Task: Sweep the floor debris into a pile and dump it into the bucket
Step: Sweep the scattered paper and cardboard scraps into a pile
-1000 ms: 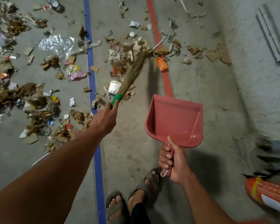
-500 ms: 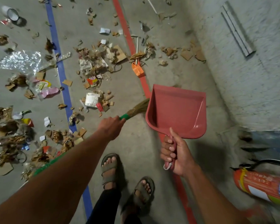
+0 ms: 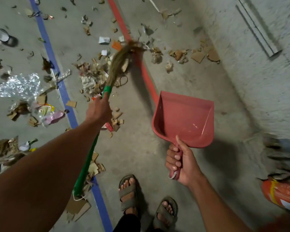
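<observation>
My left hand (image 3: 99,111) grips the green handle of a straw broom (image 3: 119,64). The bristles reach forward over the red floor line, their tips blurred among paper scraps. My right hand (image 3: 181,162) grips the handle of a red dustpan (image 3: 184,118), held empty above the concrete floor to the right of the broom. Debris (image 3: 94,76) of cardboard bits, paper and wrappers is scattered across the floor, thickest between the blue and red lines. More cardboard pieces (image 3: 197,55) lie near the wall. No bucket is in view.
A blue line (image 3: 57,74) and a red line (image 3: 141,64) run along the floor. A rough white wall (image 3: 258,64) stands on the right. An orange fire extinguisher (image 3: 281,195) lies at the lower right. Crumpled clear plastic (image 3: 18,86) sits at the left. My sandalled feet (image 3: 129,193) are below.
The broom has swung from beside the dustpan's left edge forward and up to the scraps on the red line. The view has shifted, and the dustpan sits lower and farther right.
</observation>
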{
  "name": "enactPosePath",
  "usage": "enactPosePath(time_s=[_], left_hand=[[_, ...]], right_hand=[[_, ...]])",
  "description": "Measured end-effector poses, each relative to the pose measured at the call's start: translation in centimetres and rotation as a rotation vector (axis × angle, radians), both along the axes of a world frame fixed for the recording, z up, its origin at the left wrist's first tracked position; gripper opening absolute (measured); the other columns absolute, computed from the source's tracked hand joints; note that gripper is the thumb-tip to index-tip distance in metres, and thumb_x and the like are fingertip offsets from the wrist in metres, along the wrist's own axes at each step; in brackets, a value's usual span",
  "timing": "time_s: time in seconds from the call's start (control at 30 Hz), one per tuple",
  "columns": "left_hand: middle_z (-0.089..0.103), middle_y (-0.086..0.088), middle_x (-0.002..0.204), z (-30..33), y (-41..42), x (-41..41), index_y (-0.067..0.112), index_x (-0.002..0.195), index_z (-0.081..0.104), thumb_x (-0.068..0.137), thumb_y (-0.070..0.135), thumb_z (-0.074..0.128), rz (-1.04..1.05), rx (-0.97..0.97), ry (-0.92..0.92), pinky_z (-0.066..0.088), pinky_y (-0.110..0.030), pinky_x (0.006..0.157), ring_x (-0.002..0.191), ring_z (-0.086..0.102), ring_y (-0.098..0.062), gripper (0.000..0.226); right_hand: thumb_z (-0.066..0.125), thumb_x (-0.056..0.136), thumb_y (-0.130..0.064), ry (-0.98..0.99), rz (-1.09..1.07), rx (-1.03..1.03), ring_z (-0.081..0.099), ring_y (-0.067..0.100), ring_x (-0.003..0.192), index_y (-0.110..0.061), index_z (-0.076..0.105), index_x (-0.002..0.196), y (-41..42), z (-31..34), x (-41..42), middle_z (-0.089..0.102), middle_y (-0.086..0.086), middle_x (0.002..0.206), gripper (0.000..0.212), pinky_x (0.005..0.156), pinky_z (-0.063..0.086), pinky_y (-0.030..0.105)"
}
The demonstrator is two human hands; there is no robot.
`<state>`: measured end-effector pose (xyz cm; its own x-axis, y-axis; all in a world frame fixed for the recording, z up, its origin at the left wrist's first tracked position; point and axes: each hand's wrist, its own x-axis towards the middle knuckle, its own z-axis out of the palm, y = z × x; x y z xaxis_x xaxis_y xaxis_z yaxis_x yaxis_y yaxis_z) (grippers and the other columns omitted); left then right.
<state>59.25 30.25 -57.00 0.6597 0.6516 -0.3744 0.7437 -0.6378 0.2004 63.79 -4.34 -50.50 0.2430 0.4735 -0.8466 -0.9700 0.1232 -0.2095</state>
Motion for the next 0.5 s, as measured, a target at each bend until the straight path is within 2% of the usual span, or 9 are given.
enactPosePath(time_s=[0.1, 0.2, 0.27, 0.4, 0.5], left_hand=[[0.054, -0.014, 0.099, 0.5, 1.2, 0.0, 0.025, 0.148, 0.039, 0.103, 0.012, 0.044, 0.1, -0.049, -0.053, 0.042, -0.038, 0.057, 0.071, 0.054, -0.025, 0.046], [0.056, -0.013, 0.104, 0.8, 1.4, 0.4, 0.023, 0.142, 0.043, 0.104, 0.018, 0.039, 0.159, -0.113, -0.077, 0.055, -0.044, 0.066, 0.079, 0.059, -0.028, 0.038], [0.055, -0.012, 0.109, 1.5, 0.7, 0.9, 0.027, 0.147, 0.037, 0.106, 0.022, 0.037, 0.175, -0.175, -0.111, 0.061, -0.05, 0.072, 0.082, 0.061, -0.029, 0.041], [0.053, -0.011, 0.121, 3.0, -2.8, 2.9, 0.026, 0.157, 0.025, 0.109, 0.024, 0.039, 0.056, -0.209, -0.181, 0.061, -0.048, 0.073, 0.084, 0.06, -0.024, 0.05], [0.053, -0.01, 0.129, 3.0, -5.6, 5.8, 0.03, 0.159, 0.021, 0.109, 0.028, 0.038, -0.084, -0.255, -0.209, 0.059, -0.049, 0.081, 0.092, 0.061, -0.026, 0.052]], right_hand=[[0.059, 0.1, -0.049, -0.008, 0.003, 0.001, 0.024, 0.007, 0.032, -0.021, 0.042, 0.069, 2.7, 0.8, 1.1, 0.028, -0.006, 0.048, 0.045, 0.037, 0.014, 0.023], [0.06, 0.099, -0.049, -0.027, 0.023, 0.002, 0.023, 0.007, 0.033, -0.021, 0.043, 0.07, 4.8, 1.8, 2.4, 0.028, -0.006, 0.049, 0.044, 0.035, 0.018, 0.022], [0.06, 0.1, -0.049, -0.041, 0.03, 0.014, 0.023, 0.006, 0.033, -0.021, 0.042, 0.07, 5.9, 2.4, 3.5, 0.028, -0.006, 0.049, 0.044, 0.033, 0.02, 0.022], [0.055, 0.102, -0.05, -0.047, 0.015, 0.036, 0.024, 0.006, 0.032, -0.022, 0.041, 0.07, 7.2, 3.2, 6.1, 0.028, -0.006, 0.049, 0.045, 0.033, 0.02, 0.022], [0.057, 0.101, -0.049, -0.051, -0.006, 0.039, 0.025, 0.006, 0.032, -0.021, 0.042, 0.07, 7.1, 3.0, 8.1, 0.029, -0.007, 0.049, 0.045, 0.035, 0.017, 0.022]])
